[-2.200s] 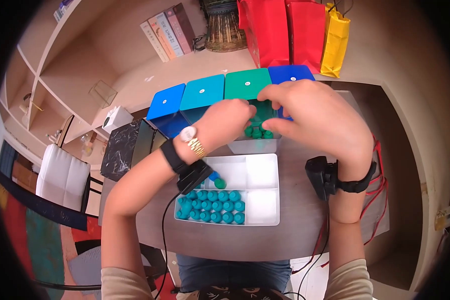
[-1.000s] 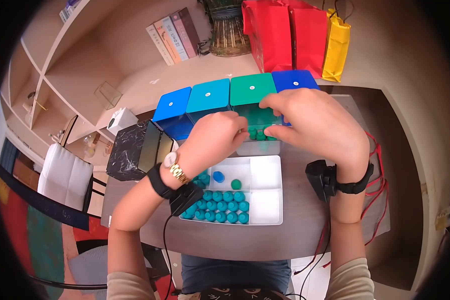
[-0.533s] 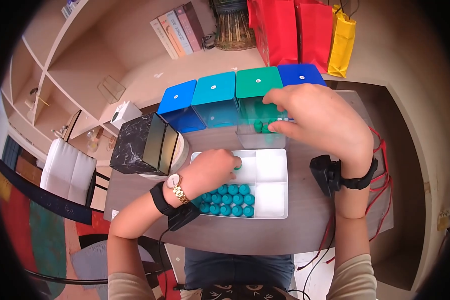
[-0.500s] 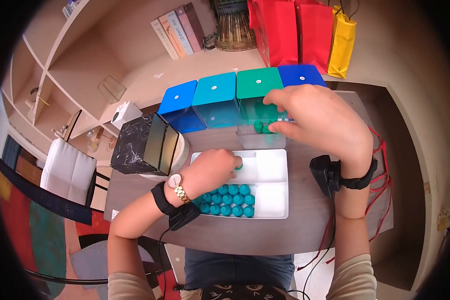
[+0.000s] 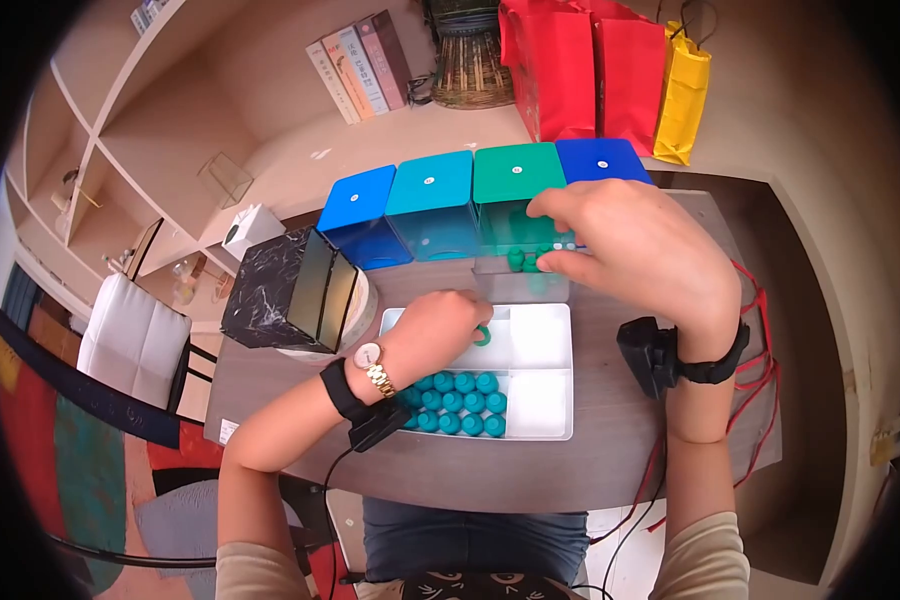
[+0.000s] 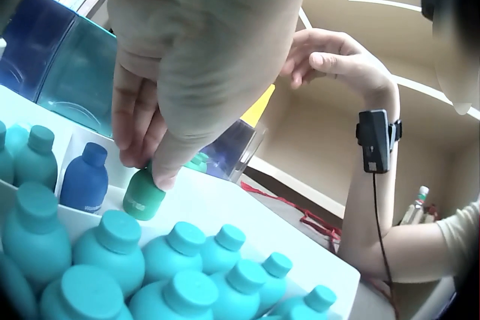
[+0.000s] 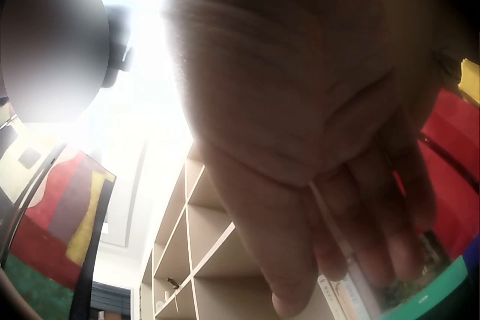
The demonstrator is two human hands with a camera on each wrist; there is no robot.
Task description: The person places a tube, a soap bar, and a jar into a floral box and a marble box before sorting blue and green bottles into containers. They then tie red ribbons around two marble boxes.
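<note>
My left hand reaches into the rear middle compartment of a white divided tray. In the left wrist view its thumb and fingertips pinch the top of a small green bottle, with a blue bottle standing beside it. Rows of teal bottles fill the tray's front compartment. My right hand is at the right side of the clear box with a green lid, its fingers loosely extended, thumb apart from them. Several green bottles sit inside that box, partly hidden by the hand.
Boxes with a blue lid, a teal lid and a dark blue lid flank the green one. A black marbled box stands left of the tray. Red cords lie at the right; red bags stand behind.
My left hand has come down from the green-lidded box to the tray's rear compartment and taken the green bottle by its top. The right hand has stayed by the box.
</note>
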